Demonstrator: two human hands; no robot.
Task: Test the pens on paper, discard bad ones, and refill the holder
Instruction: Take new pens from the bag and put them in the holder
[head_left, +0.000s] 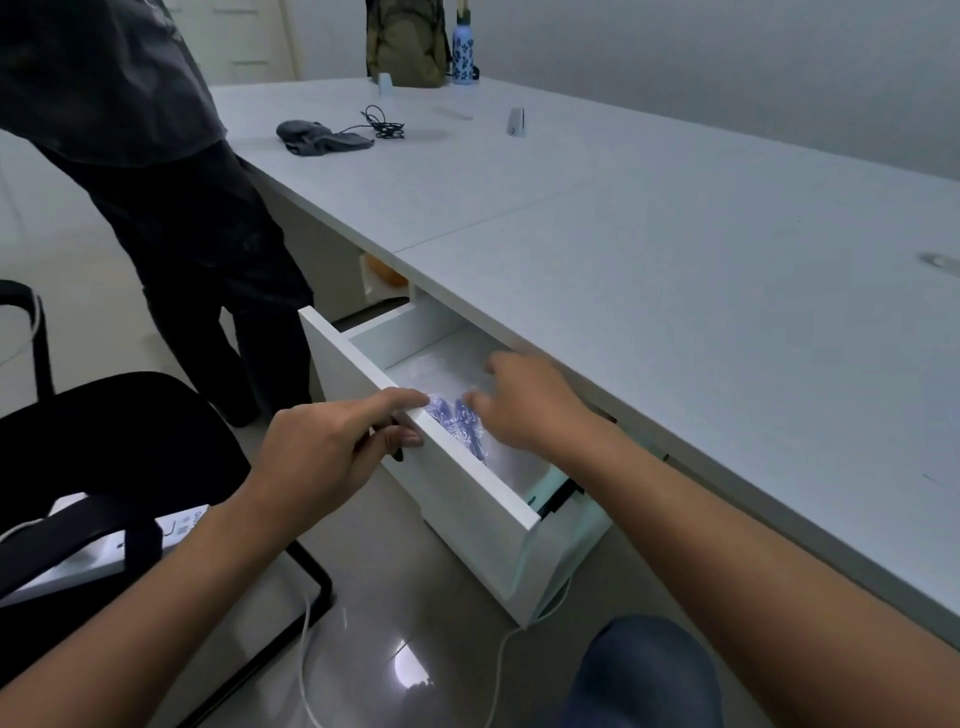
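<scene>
Currently my left hand (332, 441) pinches the drawer front (447, 467) to hold it out; my right hand (519, 405), fingers spread, reaches for the plastic packet (457, 421) inside.

Drawer (447, 483) under desk (675, 270); chair (130, 431) left.

Both bare forearms stretch forward from the lower edge of the view. The left hand (332, 441) is turned thumb-up, its thumb laid straight along the top while the fingers curl under in a grip. The right hand (524, 400) reaches further ahead, palm down, fingers spread and loosely bent, blurred at the tips, wrist held level.
</scene>
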